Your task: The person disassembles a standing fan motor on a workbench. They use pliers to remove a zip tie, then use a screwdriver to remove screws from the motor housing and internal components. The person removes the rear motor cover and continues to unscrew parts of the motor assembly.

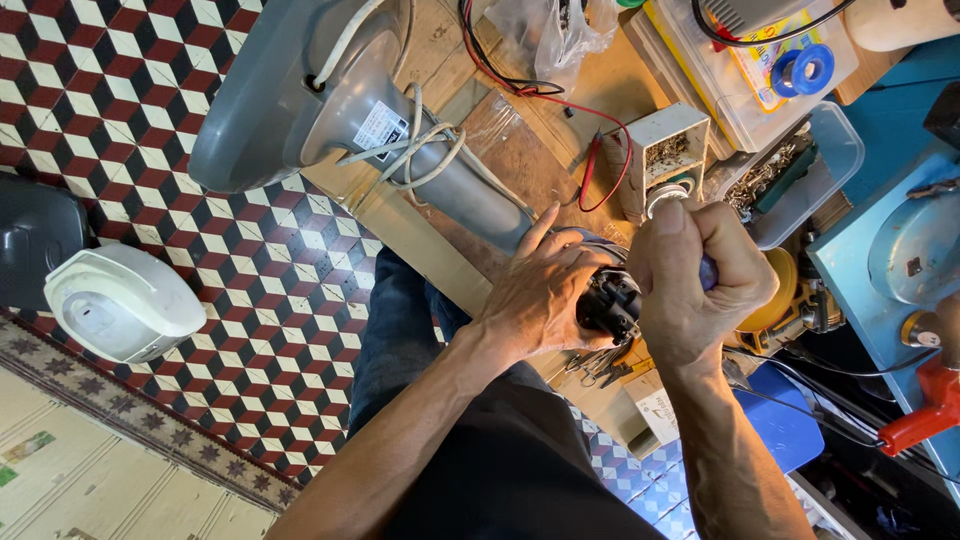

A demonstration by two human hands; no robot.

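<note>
Left hand (pixel 540 295) spread over a black plastic motor part (pixel 608 305) at the end of a grey plastic fan stand (pixel 330 100) lying across the wooden counter (pixel 520 150), right hand (pixel 700 280) fisted around a purple-handled tool (pixel 708 270), white cable (pixel 420 150) coiled round the stand's pole, small pliers (pixel 598 362) just below.

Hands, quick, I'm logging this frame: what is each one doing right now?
Left hand: fingers spread, pressed on the black part at the end of the grey fan stand.
Right hand: closed in a fist around a tool handle.
</note>
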